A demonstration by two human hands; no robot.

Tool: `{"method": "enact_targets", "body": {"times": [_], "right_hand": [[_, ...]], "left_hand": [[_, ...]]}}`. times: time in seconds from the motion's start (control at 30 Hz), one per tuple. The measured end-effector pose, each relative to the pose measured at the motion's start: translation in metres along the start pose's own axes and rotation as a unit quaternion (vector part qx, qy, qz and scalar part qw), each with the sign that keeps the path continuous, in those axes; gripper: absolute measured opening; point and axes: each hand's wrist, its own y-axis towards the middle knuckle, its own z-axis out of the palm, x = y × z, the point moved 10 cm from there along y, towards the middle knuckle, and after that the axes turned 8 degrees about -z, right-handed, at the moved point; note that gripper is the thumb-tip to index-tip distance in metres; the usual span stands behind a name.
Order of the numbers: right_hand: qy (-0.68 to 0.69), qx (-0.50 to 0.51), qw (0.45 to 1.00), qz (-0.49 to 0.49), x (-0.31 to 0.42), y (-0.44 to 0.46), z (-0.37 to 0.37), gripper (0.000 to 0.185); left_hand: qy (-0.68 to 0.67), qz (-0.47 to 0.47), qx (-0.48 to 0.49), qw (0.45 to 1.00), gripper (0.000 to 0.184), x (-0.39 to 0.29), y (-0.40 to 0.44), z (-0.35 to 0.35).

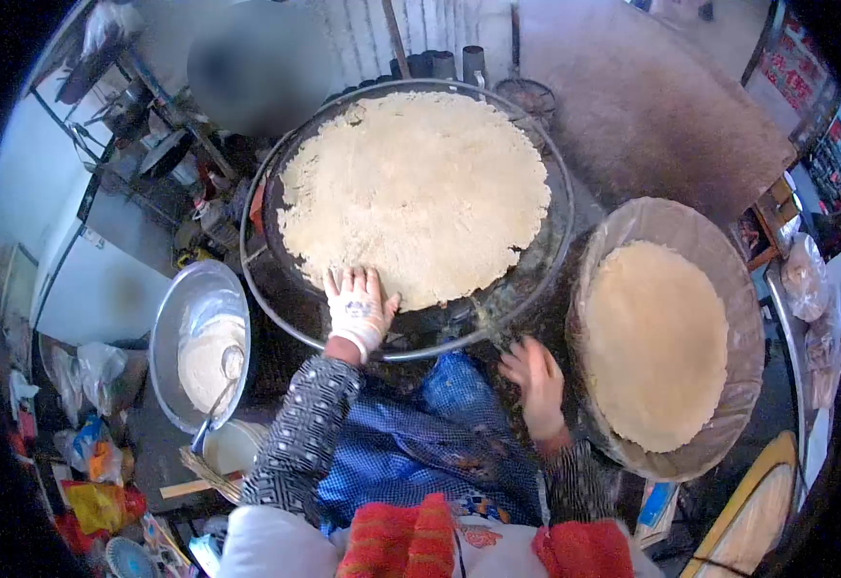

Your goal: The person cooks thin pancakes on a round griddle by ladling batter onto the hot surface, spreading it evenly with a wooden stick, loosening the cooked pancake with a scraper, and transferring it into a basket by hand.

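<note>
At eight o'clock, a jumble of plastic bags [96, 453], too crowded to count, any printing too small to read. Between eight and nine, one metal basin [216, 289] with pale batter [204, 371] and one ladle [233, 362] leaning inside. Just below, one pale pot [233, 446], partly covered by a patterned sleeve [300, 438]. At eleven, one grey blurred patch, masking the background. From twelve down to the centre, one round griddle [560, 193], carrying a broad dough sheet [411, 193], ragged all around. On its seven-o'clock edge, the left hand [358, 308] in a bare-fingered white glove: laid flat, fingers side by side, thumb apart, gripping nothing; palm hidden. Dark print on the glove, illegible. Behind the griddle at twelve, overlapping dark cylinders [473, 63], at least three. Towards four, just outside the rim, the right hand [539, 385], fingers loosely bent; cannot tell if pinching anything. Near three, one plastic-lined tub [746, 337] holding a smaller dough sheet [657, 347], making two sheets altogether. At four, one wood-rimmed board [753, 506], partly cut off. At two, one sign [788, 72] with red characters, too blurred to read.
</note>
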Motion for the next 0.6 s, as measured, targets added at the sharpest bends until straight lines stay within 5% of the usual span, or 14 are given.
{"method": "enact_targets", "body": {"times": [0.2,0.23,0.33,0.4,0.47,0.53,0.6], "right_hand": [[0.120,0.046,0.982,0.137,-0.047,0.082,0.106,0.065],[0.077,-0.047,0.982,0.168,-0.067,0.100,0.091,0.050],[0.115,-0.060,0.992,-0.002,-0.064,0.146,0.055,0.035],[-0.067,-0.020,0.991,-0.111,-0.005,0.150,0.030,0.039],[-0.059,0.012,0.979,-0.195,0.063,0.148,0.017,0.041],[-0.085,-0.023,0.987,-0.133,0.123,0.146,-0.008,0.039],[-0.255,0.022,0.939,-0.231,0.202,0.212,-0.081,0.034]], "left_hand": [[-0.018,-0.046,-0.039,0.998,0.066,-0.024,-0.020,-0.007],[-0.063,-0.009,-0.006,0.998,0.067,-0.035,-0.030,-0.011],[-0.249,0.070,-0.020,0.966,0.061,-0.033,-0.063,-0.034],[-0.299,0.060,-0.101,0.947,0.055,0.000,-0.076,-0.048],[-0.340,0.047,-0.138,0.929,0.049,0.041,-0.084,-0.050],[-0.291,0.023,-0.115,0.949,0.051,0.068,-0.086,-0.018],[-0.184,0.019,0.028,0.982,0.057,0.071,-0.083,0.026]]}}
